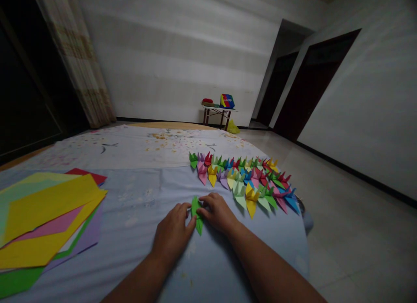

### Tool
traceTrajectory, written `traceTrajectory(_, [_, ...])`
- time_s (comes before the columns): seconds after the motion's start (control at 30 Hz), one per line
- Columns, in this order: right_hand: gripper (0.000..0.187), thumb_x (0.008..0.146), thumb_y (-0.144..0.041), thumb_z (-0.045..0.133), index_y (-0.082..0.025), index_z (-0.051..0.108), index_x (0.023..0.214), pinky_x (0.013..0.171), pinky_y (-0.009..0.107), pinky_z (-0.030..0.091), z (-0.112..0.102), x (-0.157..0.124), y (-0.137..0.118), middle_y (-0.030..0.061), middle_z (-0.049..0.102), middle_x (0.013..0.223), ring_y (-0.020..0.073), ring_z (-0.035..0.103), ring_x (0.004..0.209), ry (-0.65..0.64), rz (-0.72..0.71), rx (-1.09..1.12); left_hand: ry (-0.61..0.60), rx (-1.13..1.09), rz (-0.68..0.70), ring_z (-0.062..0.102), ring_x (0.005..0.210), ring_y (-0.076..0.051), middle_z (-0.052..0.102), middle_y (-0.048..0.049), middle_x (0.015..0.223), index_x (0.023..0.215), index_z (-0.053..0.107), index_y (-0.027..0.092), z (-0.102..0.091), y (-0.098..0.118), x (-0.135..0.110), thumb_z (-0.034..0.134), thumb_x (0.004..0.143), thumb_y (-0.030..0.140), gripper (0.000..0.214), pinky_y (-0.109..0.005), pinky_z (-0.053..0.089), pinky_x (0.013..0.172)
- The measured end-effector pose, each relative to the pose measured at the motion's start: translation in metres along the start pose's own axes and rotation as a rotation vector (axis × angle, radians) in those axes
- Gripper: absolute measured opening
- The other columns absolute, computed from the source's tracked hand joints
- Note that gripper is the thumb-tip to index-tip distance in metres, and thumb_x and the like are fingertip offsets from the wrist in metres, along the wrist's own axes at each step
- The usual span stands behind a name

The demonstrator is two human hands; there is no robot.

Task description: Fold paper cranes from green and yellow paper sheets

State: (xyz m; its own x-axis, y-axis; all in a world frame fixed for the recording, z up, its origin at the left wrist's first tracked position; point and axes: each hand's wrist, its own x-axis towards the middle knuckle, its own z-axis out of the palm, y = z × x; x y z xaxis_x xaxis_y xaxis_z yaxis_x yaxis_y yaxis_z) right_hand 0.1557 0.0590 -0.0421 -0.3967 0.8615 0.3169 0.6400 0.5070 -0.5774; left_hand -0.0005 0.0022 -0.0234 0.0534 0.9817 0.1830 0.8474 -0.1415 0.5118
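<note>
A narrow folded piece of green paper (199, 225), pointed at its near end, lies on the blue tablecloth between my hands. My left hand (174, 227) grips its left edge, thumb and fingers on the paper. From the other side, my right hand (217, 212) pinches it with thumb and forefinger near the middle. Beyond my right hand stand several rows of folded paper cranes (252, 199) in yellow, green, pink, blue, red and purple.
At the left lies a fanned pile of coloured paper sheets (58, 203). A white flowered cloth (137, 149) covers the table's far part. Farther off, a small side table (216, 108) by the wall holds a colourful box (227, 100). The table's right edge drops to a tiled floor (352, 233).
</note>
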Motion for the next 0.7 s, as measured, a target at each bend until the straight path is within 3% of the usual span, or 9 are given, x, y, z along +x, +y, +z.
traceTrajectory(0.17, [0.025, 0.077, -0.029, 0.064, -0.019, 0.066, 0.099, 0.08, 0.03, 0.038, -0.0037, -0.0014, -0.0022, 0.0057, 0.059, 0.086, 0.0179, 0.052, 0.086, 0.024, 0.015, -0.003, 0.012, 0.008, 0.052, 0.055, 0.081, -0.017, 0.058, -0.0019, 0.082, 0.088, 0.055, 0.02, 0.0048, -0.0037, 0.0031, 0.05, 0.079, 0.025, 0.011, -0.025, 0.038, 0.071])
traceTrajectory(0.3, [0.021, 0.075, -0.031, 0.066, -0.019, 0.067, 0.092, 0.076, 0.029, 0.037, -0.0064, -0.0027, -0.0056, 0.0044, 0.058, 0.082, 0.0173, 0.051, 0.082, -0.041, 0.043, -0.024, 0.029, 0.016, 0.068, 0.054, 0.079, -0.017, 0.057, -0.0023, 0.079, 0.083, 0.054, 0.02, 0.0062, -0.0046, 0.0034, 0.049, 0.081, 0.026, 0.008, -0.026, 0.038, 0.071])
traceTrajectory(0.7, [0.029, 0.074, -0.031, 0.068, -0.022, 0.066, 0.101, 0.081, 0.031, 0.033, -0.008, -0.0033, -0.0059, 0.0038, 0.061, 0.088, 0.0179, 0.052, 0.089, -0.068, 0.042, -0.057, -0.001, -0.026, 0.004, 0.055, 0.08, -0.017, 0.058, -0.0015, 0.08, 0.089, 0.054, 0.02, 0.0034, -0.0043, 0.0041, 0.05, 0.08, 0.028, 0.012, -0.026, 0.038, 0.07])
